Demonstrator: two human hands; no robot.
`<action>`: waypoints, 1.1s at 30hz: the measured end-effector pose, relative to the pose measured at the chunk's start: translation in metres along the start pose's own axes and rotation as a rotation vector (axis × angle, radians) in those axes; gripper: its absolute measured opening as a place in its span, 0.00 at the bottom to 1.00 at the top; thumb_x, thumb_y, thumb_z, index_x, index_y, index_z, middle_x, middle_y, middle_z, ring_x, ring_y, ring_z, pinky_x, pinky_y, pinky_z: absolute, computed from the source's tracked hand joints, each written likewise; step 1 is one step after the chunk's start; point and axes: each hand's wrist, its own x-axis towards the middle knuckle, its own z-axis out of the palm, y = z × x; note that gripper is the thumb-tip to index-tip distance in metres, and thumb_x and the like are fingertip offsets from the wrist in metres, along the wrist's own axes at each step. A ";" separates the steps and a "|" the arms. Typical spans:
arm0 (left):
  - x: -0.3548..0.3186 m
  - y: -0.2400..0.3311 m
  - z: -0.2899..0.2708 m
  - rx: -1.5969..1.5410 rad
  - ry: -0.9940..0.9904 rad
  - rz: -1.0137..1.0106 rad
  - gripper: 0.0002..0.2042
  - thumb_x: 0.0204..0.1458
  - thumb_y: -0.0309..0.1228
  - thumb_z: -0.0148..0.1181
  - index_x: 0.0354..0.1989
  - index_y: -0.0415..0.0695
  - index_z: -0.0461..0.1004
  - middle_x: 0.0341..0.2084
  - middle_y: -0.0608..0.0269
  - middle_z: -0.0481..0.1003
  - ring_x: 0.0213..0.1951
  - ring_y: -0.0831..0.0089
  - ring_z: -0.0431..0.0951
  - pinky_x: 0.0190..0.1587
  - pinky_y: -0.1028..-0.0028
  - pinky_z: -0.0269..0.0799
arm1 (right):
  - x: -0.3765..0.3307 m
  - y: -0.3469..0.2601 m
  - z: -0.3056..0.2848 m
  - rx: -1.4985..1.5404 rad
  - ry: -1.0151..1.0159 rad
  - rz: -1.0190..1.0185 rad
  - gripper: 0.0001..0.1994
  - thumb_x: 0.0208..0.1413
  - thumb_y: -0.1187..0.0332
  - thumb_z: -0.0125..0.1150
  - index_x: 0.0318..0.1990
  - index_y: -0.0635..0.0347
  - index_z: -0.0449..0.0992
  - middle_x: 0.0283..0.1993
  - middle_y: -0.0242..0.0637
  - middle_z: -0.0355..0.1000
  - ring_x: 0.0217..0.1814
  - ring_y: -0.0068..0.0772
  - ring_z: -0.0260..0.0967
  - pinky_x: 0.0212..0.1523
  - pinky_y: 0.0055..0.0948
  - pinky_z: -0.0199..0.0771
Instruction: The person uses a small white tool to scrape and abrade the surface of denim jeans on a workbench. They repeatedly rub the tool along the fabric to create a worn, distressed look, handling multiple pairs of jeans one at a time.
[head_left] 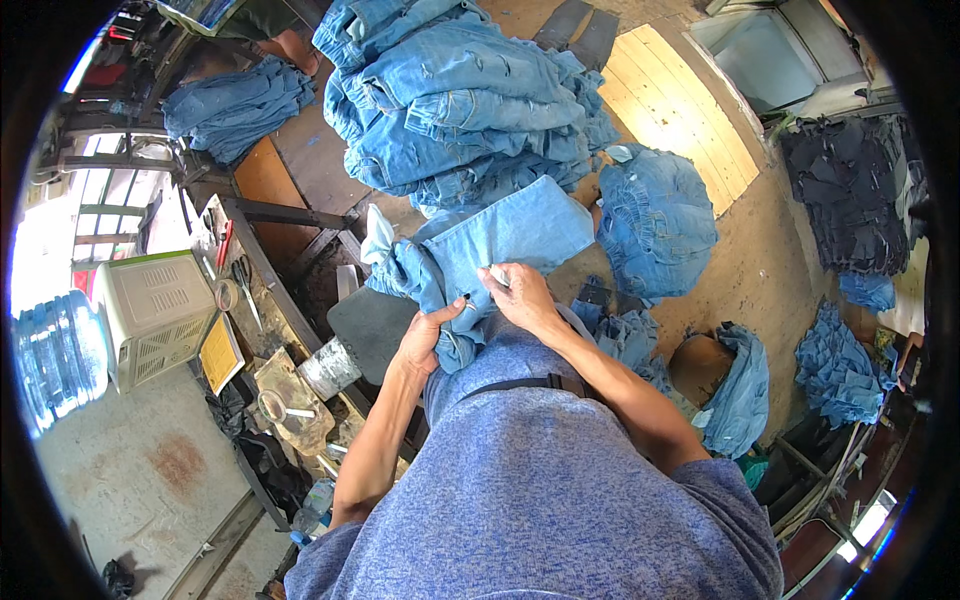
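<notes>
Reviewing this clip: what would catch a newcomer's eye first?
Blue denim everywhere: a tall pile of jeans at top centre, smaller heaps right and upper left. At centre, the left hand and right hand grip a light-blue pair of jeans; the right also pinches something small and white. A water jug sits far left.
</notes>
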 end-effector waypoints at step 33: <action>0.001 0.014 0.002 0.066 -0.047 -0.071 0.16 0.59 0.28 0.71 0.54 0.37 0.78 0.45 0.57 0.83 0.42 0.68 0.85 0.45 0.66 0.83 | 0.000 0.004 0.002 0.013 0.009 0.080 0.23 0.68 0.53 0.63 0.31 0.67 0.81 0.19 0.42 0.72 0.21 0.36 0.70 0.29 0.40 0.69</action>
